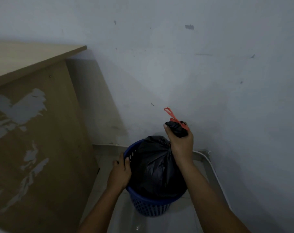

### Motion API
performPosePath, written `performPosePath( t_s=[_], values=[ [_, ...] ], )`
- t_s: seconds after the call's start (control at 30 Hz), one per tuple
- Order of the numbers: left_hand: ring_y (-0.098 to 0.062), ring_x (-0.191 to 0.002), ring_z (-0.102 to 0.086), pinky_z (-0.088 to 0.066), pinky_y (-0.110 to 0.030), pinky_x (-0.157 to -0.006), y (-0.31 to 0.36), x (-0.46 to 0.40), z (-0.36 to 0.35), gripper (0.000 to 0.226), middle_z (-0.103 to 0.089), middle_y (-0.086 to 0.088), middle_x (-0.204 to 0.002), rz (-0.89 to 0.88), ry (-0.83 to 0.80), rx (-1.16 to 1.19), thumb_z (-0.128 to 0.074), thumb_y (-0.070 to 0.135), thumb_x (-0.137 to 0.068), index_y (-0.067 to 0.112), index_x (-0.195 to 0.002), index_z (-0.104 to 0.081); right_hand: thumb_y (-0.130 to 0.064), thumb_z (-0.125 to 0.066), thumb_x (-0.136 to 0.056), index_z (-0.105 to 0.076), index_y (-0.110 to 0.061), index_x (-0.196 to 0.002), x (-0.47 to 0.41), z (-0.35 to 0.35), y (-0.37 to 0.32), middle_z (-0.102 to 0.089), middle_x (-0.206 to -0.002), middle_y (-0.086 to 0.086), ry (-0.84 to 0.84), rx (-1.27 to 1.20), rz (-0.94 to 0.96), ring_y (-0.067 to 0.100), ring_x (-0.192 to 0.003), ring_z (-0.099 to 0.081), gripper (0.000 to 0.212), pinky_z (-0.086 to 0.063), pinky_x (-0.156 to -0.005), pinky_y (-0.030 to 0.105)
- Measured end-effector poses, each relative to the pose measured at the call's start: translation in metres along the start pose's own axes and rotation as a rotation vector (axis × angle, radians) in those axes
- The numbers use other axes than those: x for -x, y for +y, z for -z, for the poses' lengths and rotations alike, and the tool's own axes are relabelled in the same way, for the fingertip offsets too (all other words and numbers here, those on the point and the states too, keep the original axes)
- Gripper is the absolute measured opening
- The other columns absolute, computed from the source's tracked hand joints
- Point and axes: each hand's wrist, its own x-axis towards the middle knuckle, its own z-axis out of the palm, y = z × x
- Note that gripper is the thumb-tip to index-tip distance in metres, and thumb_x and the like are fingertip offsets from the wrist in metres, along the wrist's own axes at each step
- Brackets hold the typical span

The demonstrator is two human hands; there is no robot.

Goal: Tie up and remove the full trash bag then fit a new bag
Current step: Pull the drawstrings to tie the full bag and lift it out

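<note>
A person's right hand (180, 140) grips the gathered neck of a full black trash bag (156, 167), its red drawstring (172, 116) poking up above the fist, while the bag's body sits inside a blue bin (149, 205) on the floor. The left hand (121, 170) curls over the bin's near-left rim, steadying it. A snug fit could drag the bin up with the bag, or stretch and tear the thin plastic at the neck. A wooden cabinet (33, 132) stands close on the left and the wall (193, 64) just behind, leaving little room to swing the bag.
</note>
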Motion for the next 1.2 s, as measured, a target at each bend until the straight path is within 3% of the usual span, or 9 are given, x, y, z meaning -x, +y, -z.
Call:
performPosePath(
  t_s=[0.1, 0.2, 0.37, 0.53, 0.7, 0.83, 1.0, 1.2],
  values=[
    [-0.034, -0.122, -0.063, -0.05, -0.038, -0.09, -0.003, -0.003, -0.002, 0.059, -0.061, -0.013, -0.145, -0.009, 0.059, -0.014, -0.019, 0.056, -0.11, 0.036, -0.165, -0.023, -0.042, -0.086, -0.079, -0.073, -0.023, -0.09, -0.003, -0.001, 0.002, -0.076, -0.085, -0.012, -0.014, 0.013, 0.034, 0.005, -0.083, -0.073, 0.026, -0.052, -0.078, 0.014],
    [-0.034, -0.11, -0.068, -0.046, -0.034, -0.077, -0.007, -0.003, -0.003, 0.054, -0.07, -0.011, -0.132, 0.019, 0.097, -0.005, -0.021, 0.054, -0.111, 0.043, -0.164, -0.024, -0.041, -0.085, -0.082, -0.072, -0.021, -0.091, -0.002, -0.005, 0.001, -0.076, -0.084, -0.011, -0.035, 0.018, 0.052, 0.005, -0.083, -0.073, 0.025, -0.052, -0.078, 0.013],
    [-0.03, -0.127, -0.062, -0.048, -0.034, -0.094, -0.011, -0.004, -0.005, 0.05, -0.063, -0.003, -0.146, -0.01, 0.109, 0.236, -0.033, 0.054, -0.11, 0.039, -0.156, -0.047, -0.027, -0.087, -0.088, -0.074, -0.018, -0.094, -0.014, -0.011, -0.008, -0.077, -0.086, -0.014, -0.033, 0.0, 0.054, 0.0, -0.084, -0.073, 0.017, -0.05, -0.077, 0.01],
    [-0.021, -0.124, -0.064, -0.05, -0.029, -0.087, -0.007, 0.002, -0.006, 0.05, -0.065, 0.007, -0.144, -0.028, 0.148, 0.323, -0.047, 0.058, -0.105, 0.041, -0.152, -0.051, -0.03, -0.086, -0.089, -0.076, -0.022, -0.096, -0.024, -0.004, -0.01, -0.078, -0.089, -0.014, -0.021, -0.017, 0.072, 0.002, -0.086, -0.073, 0.015, -0.051, -0.079, 0.009],
    [-0.012, -0.099, -0.064, -0.046, -0.022, -0.068, -0.007, -0.001, -0.008, 0.053, -0.07, 0.005, -0.134, 0.026, 0.173, 0.348, -0.057, 0.047, -0.104, 0.036, -0.155, -0.048, -0.031, -0.086, -0.089, -0.074, -0.015, -0.095, -0.03, -0.001, -0.012, -0.076, -0.086, -0.012, -0.04, -0.011, 0.099, 0.004, -0.084, -0.072, 0.021, -0.051, -0.079, 0.012],
    [-0.002, -0.084, -0.06, -0.045, -0.021, -0.064, -0.01, -0.003, -0.011, 0.037, -0.075, 0.003, -0.123, 0.052, 0.207, 0.35, -0.055, 0.035, -0.106, 0.033, -0.143, -0.062, -0.035, -0.086, -0.09, -0.074, -0.023, -0.093, -0.034, -0.002, -0.019, -0.075, -0.086, -0.013, -0.046, -0.04, 0.096, 0.005, -0.083, -0.071, 0.017, -0.052, -0.077, 0.013],
    [0.0, -0.074, -0.058, -0.041, -0.019, -0.057, -0.004, -0.002, -0.012, 0.031, -0.065, 0.022, -0.085, 0.114, 0.298, 0.344, -0.055, 0.031, -0.105, 0.036, -0.132, -0.069, -0.035, -0.086, -0.09, -0.072, -0.018, -0.09, -0.038, -0.009, -0.033, -0.072, -0.081, -0.012, -0.077, -0.07, 0.124, 0.004, -0.078, -0.068, 0.021, -0.051, -0.074, 0.013],
    [-0.006, -0.068, -0.057, -0.041, -0.022, -0.055, 0.003, -0.004, -0.011, 0.033, -0.067, 0.009, -0.086, 0.105, 0.319, 0.227, -0.054, 0.029, -0.104, 0.028, -0.133, -0.069, -0.038, -0.087, -0.087, -0.075, -0.032, -0.087, -0.049, -0.023, -0.061, -0.075, -0.084, -0.014, -0.13, -0.073, 0.172, 0.005, -0.084, -0.071, 0.013, -0.051, -0.079, 0.013]
  ],
)
